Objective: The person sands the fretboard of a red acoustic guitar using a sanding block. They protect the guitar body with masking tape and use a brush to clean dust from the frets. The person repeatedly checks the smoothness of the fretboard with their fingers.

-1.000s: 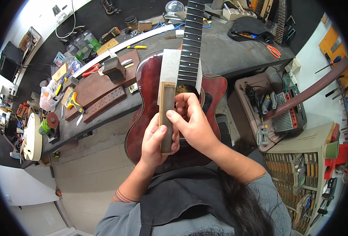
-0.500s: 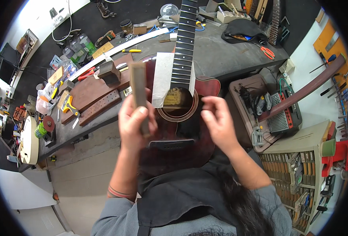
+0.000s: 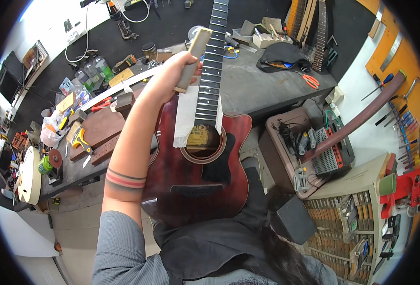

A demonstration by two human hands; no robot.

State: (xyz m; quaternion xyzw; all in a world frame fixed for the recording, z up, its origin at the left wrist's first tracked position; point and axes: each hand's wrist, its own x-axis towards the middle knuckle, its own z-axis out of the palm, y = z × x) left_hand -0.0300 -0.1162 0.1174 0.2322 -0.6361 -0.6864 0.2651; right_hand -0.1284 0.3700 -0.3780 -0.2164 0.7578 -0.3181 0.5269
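Note:
My left hand point(image 3: 172, 71) is stretched forward, fingers wrapped round a long flat tan bar point(image 3: 198, 47). The bar stands tilted beside the left edge of the guitar's fretted neck point(image 3: 212, 71); whether they touch, I cannot tell. A dark red acoustic guitar point(image 3: 164, 164) rests across my lap, without strings, its neck pointing away from me. Whitish paper point(image 3: 185, 116) lies over the top by the fretboard's end, left of the soundhole point(image 3: 202, 151). A black bridge point(image 3: 196, 190) sits nearer to me. My right hand is out of view.
A dark workbench point(image 3: 252, 85) runs ahead and left, bearing a brown board point(image 3: 98, 128), a yellow-handled brush point(image 3: 79, 140) and bottles point(image 3: 93, 71). Orange-handled cutters point(image 3: 310, 80) lie by a black bag point(image 3: 283, 59). At right stand a brown bin point(image 3: 281, 137) and a tool-filled cabinet point(image 3: 340, 190).
My left hand has carried the bar forward from above the guitar body to beside the neck. My right hand has left the view. The view has shifted, showing more of the guitar body.

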